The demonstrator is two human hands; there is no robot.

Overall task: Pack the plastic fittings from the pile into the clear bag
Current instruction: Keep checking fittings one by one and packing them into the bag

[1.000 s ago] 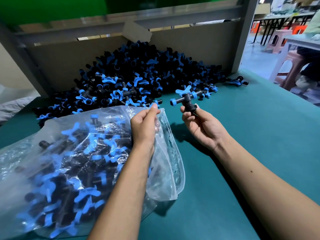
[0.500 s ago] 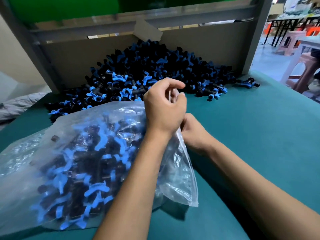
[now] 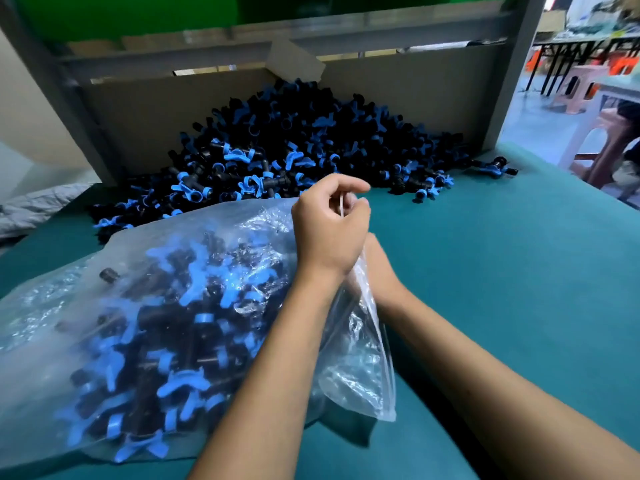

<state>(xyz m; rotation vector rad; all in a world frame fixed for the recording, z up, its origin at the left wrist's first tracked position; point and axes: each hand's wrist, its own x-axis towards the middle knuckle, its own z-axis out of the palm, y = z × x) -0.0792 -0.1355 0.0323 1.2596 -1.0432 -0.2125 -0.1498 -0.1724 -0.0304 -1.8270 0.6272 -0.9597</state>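
Clear bag [image 3: 145,306] rim in left hand [image 3: 329,230] pinch | right hand [image 3: 379,268] hidden, grip unclear | pile [image 3: 294,150] behind

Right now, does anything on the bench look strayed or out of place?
One fitting lies alone on the green table, apart from the right edge of the pile, near the table's far edge. Otherwise nothing stands out; the clear bag looks intact.

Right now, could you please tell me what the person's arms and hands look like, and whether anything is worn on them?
Both arms are bare as far up as the view shows: no sleeves, gloves, watch, bracelets or rings visible. The left hand shows its back and knuckles fully. The right hand is mostly hidden behind it, so only its wrist and bare forearm can be checked.
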